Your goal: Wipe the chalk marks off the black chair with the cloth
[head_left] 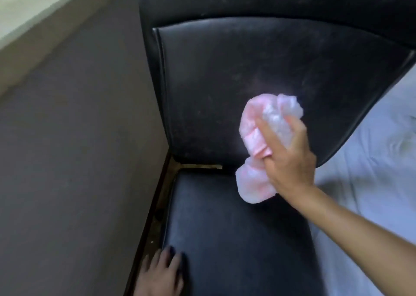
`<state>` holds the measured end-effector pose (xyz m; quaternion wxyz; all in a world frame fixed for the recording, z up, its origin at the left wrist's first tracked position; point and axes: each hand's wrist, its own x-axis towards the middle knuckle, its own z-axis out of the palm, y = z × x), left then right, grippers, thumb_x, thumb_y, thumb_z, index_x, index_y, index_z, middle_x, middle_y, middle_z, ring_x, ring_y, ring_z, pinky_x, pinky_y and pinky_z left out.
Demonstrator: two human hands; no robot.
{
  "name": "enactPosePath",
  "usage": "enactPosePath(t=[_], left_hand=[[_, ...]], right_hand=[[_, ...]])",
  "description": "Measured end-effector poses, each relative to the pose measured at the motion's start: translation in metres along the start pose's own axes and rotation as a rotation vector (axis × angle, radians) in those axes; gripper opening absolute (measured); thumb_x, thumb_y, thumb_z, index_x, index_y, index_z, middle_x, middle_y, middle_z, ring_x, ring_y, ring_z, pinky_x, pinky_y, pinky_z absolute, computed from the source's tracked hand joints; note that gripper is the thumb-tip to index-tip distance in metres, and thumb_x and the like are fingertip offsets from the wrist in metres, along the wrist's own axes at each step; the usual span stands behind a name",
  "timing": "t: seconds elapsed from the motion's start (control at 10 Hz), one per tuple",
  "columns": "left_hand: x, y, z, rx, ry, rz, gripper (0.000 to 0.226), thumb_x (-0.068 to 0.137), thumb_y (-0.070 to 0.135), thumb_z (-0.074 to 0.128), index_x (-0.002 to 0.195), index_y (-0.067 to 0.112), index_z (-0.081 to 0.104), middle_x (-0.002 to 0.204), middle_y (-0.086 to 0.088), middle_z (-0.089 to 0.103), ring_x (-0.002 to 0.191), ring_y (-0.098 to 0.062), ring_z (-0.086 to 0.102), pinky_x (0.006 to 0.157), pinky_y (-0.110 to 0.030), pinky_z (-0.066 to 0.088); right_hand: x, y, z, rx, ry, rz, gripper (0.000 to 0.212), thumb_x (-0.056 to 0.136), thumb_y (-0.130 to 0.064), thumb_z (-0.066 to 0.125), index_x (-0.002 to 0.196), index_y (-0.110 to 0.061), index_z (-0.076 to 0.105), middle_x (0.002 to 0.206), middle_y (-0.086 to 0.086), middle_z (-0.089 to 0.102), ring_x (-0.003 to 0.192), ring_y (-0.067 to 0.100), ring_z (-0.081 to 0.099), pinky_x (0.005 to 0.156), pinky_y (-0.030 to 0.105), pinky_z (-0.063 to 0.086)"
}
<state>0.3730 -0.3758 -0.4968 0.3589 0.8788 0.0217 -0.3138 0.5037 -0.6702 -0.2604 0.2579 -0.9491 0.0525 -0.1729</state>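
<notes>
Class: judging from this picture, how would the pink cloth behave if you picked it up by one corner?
The cloth is probably floppy: it bunches in the right hand and a loose end droops below. It looks light, since a few fingers hold it.

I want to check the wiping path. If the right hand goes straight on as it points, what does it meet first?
Probably the chair backrest: the right hand presses the cloth toward it. Depth is unclear.
</notes>
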Motion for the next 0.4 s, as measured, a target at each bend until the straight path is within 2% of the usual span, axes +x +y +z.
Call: enactPosePath(t=[0.1,0.2,0.3,0.4], left_hand=[[-0.012,0.05,-0.019,0.162,-0.069,-0.087,0.067,0.08,0.053,0.051,0.135,0.019,0.069,0.137,-0.012,0.069,0.123,-0.032,0.069,0.106,-0.05,0.033],[0.002,0.078,-0.026,0.397,0.009,0.022,0.069,0.091,0.055,0.049,0.149,0.018,0.057,0.155,-0.01,0.055,0.142,-0.032,0.053,0.115,-0.052,0.024],[-0.005,0.084,-0.027,0.463,0.085,0.156,0.07,0.097,0.059,0.045,0.155,0.019,0.048,0.16,-0.009,0.049,0.147,-0.033,0.047,0.115,-0.054,0.021],[-0.028,0.085,-0.021,0.577,0.19,0.258,0.072,0.097,0.061,0.046,0.156,0.021,0.045,0.161,-0.009,0.047,0.147,-0.034,0.046,0.115,-0.057,0.02]], right_hand=[[-0.072,0.034,0.072,-0.165,-0.379,-0.079,0.091,0.093,-0.012,0.068,0.158,-0.054,0.021,0.163,0.001,0.026,0.141,0.037,0.04,0.108,0.053,0.047],[-0.131,0.046,0.101,-0.253,-0.825,-0.072,0.071,0.105,-0.035,0.05,0.161,-0.057,0.013,0.171,-0.001,0.002,0.141,0.034,0.032,0.115,0.046,0.034],[-0.161,0.061,0.111,-0.296,-0.79,-0.034,0.066,0.107,-0.052,0.039,0.163,-0.052,0.005,0.175,-0.002,-0.008,0.151,0.035,0.018,0.124,0.05,0.019],[-0.165,0.051,0.092,-0.362,-0.766,-0.077,0.065,0.109,-0.05,0.037,0.166,-0.047,0.006,0.176,-0.002,-0.004,0.159,0.034,0.006,0.128,0.053,0.006]])
